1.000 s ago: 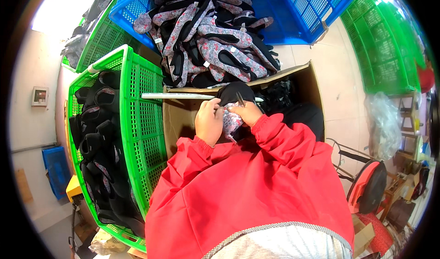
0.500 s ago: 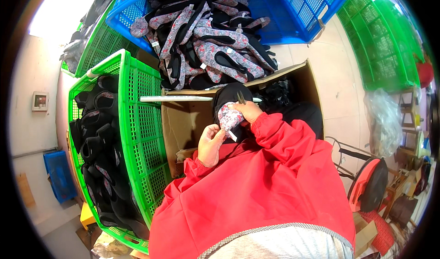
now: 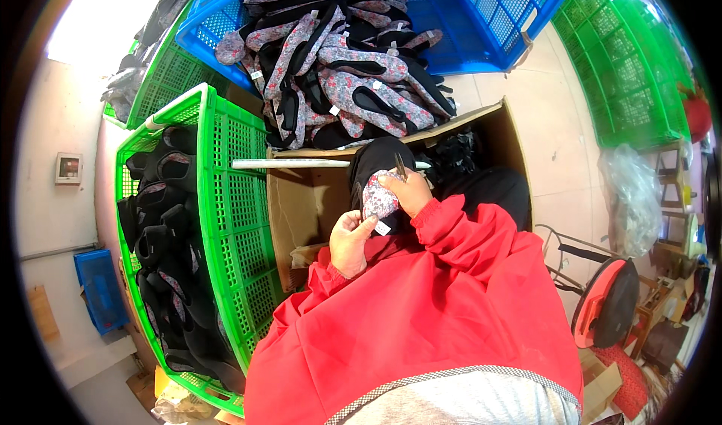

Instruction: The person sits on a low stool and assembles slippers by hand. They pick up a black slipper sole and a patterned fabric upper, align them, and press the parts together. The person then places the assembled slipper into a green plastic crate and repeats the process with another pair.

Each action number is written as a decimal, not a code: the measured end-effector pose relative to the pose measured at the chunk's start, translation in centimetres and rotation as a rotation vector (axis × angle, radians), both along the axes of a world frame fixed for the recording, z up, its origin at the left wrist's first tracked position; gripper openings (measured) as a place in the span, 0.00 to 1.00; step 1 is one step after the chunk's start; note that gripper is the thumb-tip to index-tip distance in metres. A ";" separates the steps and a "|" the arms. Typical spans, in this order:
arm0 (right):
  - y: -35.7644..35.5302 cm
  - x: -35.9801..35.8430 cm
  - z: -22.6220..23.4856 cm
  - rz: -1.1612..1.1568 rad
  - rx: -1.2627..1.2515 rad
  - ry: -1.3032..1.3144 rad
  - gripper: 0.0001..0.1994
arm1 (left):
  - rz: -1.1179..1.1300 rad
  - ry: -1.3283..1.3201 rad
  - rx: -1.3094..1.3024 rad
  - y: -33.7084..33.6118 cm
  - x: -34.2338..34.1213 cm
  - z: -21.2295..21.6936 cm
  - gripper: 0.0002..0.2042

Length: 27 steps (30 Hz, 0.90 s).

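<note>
On my lap, over the dark trousers, I hold a floral cloth slipper (image 3: 379, 197) with a small white tag (image 3: 382, 229) at its near end. My left hand (image 3: 350, 244) pinches that end beside the tag, thumb and fingertips together. Gripping the slipper's far right side is my right hand (image 3: 411, 193). From the same hand sticks up a pair of dark thread snips (image 3: 400, 168), its blades pointing away from me; its handle is hidden in the palm. The rest of the slipper blends into the black behind it.
Straight ahead, a heap of floral slippers (image 3: 376, 101) spills from a blue crate (image 3: 481, 30). An open cardboard box (image 3: 289, 207) surrounds my knees, with a white bar (image 3: 289, 164) across it. Black slippers (image 3: 162, 229) fill a green crate (image 3: 237, 207) at left. A red-and-black stool (image 3: 605, 302) stands right.
The slipper and both hands have shifted slightly right and nearer. The tag now shows flatter, and the snips' blades look closer together and tilted differently.
</note>
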State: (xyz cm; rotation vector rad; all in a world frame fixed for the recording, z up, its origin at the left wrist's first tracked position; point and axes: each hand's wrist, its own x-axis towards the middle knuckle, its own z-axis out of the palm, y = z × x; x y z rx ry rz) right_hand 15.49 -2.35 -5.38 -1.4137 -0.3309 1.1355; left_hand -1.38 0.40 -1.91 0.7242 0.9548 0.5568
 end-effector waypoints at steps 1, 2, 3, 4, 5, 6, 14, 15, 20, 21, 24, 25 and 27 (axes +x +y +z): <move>0.0 -0.2 -0.1 -0.014 -0.010 -0.043 0.12 | 0.003 0.008 0.014 0.0 0.0 0.1 0.10; -0.1 -0.5 -0.1 -0.028 -0.020 -0.085 0.12 | 0.006 0.015 0.028 0.0 0.2 0.3 0.09; -0.5 -0.5 0.0 -0.008 -0.045 -0.204 0.14 | 0.009 0.023 0.042 -0.1 0.3 0.4 0.09; -0.5 -0.7 0.4 -0.016 -0.051 -0.252 0.14 | 0.016 0.074 0.125 -0.1 0.3 0.2 0.08; -0.6 -0.8 0.7 -0.025 -0.058 -0.300 0.14 | 0.023 0.126 0.209 -0.2 0.2 -0.3 0.08; -0.6 -1.1 1.2 -0.034 -0.064 -0.348 0.15 | 0.031 0.177 0.292 -0.2 0.1 -0.6 0.08; -1.1 -2.7 1.3 -0.182 -0.059 -0.374 0.16 | -0.023 0.631 1.276 0.7 1.2 -0.3 0.12; -1.3 -2.7 1.3 -0.163 -0.045 -0.380 0.16 | -0.016 0.643 1.287 0.8 1.2 -0.3 0.13; -2.5 -3.0 1.5 -0.098 0.070 -0.137 0.15 | -0.016 0.730 1.533 2.1 1.4 0.5 0.12; -2.8 -2.9 1.7 -0.084 0.041 -0.047 0.14 | -0.025 0.733 1.561 2.5 1.4 0.7 0.12; -3.3 -2.6 3.0 -0.047 -0.002 0.107 0.14 | -0.051 0.732 1.622 4.0 1.9 1.2 0.11; -3.3 -2.5 3.0 -0.042 -0.007 0.123 0.14 | -0.060 0.736 1.641 4.5 2.1 1.5 0.11; -3.1 -2.7 2.1 -0.063 0.057 0.043 0.15 | -0.094 0.733 1.671 5.0 2.5 2.2 0.10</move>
